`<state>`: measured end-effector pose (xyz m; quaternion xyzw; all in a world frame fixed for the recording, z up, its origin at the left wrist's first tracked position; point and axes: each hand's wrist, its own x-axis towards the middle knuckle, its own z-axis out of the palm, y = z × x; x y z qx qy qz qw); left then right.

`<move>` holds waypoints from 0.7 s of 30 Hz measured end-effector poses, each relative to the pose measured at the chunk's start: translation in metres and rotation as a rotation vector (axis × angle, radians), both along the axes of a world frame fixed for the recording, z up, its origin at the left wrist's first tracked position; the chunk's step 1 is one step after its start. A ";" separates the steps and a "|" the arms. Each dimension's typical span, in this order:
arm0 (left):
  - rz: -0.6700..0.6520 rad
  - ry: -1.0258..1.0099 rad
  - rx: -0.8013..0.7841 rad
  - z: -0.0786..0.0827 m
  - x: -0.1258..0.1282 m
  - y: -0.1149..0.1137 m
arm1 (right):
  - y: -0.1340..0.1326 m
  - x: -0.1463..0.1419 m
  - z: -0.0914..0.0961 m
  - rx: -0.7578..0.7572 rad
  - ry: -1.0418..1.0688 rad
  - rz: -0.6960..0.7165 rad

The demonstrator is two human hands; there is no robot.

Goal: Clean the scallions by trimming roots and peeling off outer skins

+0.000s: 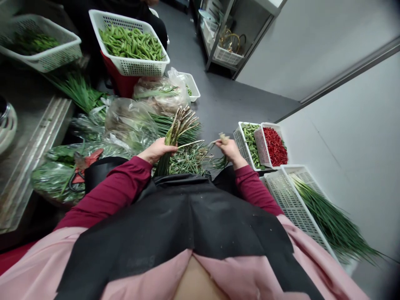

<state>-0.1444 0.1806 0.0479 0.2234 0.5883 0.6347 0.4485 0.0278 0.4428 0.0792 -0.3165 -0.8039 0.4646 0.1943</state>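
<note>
- The left hand (158,149) gripped a bundle of stalks (178,125).
- The right hand (230,148) pinched what looked like one thin stalk (195,143).
- A basket of red chillies (275,146) stood nearby.

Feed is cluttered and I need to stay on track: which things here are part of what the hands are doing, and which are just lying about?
In hand:
left hand gripping the bunch of stalks
right hand pinching a small trimmed piece
trimmings pile between them

Lying about:
basket of green pods
red chillies
chives in the white tray
bagged greens
</note>
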 end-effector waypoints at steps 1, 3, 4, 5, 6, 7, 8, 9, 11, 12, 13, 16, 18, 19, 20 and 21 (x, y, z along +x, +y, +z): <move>0.006 0.000 -0.006 0.000 0.000 0.000 | -0.009 -0.002 -0.004 0.079 -0.114 0.085; 0.010 -0.005 -0.016 0.000 0.001 0.001 | -0.028 -0.006 -0.008 0.266 -0.238 0.144; 0.008 -0.009 -0.019 0.000 0.002 0.001 | -0.036 -0.007 -0.009 0.361 -0.248 0.132; 0.005 -0.014 -0.020 0.000 0.002 0.002 | -0.044 -0.009 -0.008 0.444 -0.237 0.125; 0.002 -0.022 -0.021 0.000 0.003 0.002 | -0.051 -0.011 -0.005 0.508 -0.214 0.139; -0.002 -0.030 -0.021 0.000 0.003 0.003 | -0.057 -0.012 -0.002 0.553 -0.189 0.182; -0.009 -0.037 -0.020 0.001 0.004 0.004 | -0.062 -0.015 0.001 0.579 -0.173 0.246; -0.020 -0.043 -0.015 0.001 0.004 0.005 | -0.066 -0.018 0.003 0.593 -0.170 0.318; -0.057 -0.063 0.005 0.002 0.005 0.006 | -0.072 -0.025 0.006 0.595 -0.198 0.441; -0.073 -0.077 0.016 0.002 0.005 0.007 | -0.073 -0.029 0.006 0.588 -0.213 0.473; -0.085 -0.089 0.026 0.002 0.006 0.008 | -0.074 -0.033 0.005 0.574 -0.216 0.487; -0.098 -0.107 0.045 0.000 0.006 0.009 | -0.070 -0.040 -0.003 0.458 -0.131 0.483; -0.102 -0.107 0.051 -0.003 0.005 0.010 | -0.066 -0.041 -0.009 0.358 -0.064 0.461; -0.103 -0.109 0.052 -0.003 0.005 0.010 | -0.064 -0.041 -0.012 0.316 -0.046 0.439; -0.102 -0.112 0.052 -0.004 0.005 0.010 | -0.061 -0.040 -0.015 0.283 -0.036 0.402; -0.101 -0.114 0.051 -0.004 0.005 0.010 | -0.057 -0.038 -0.018 0.257 -0.028 0.353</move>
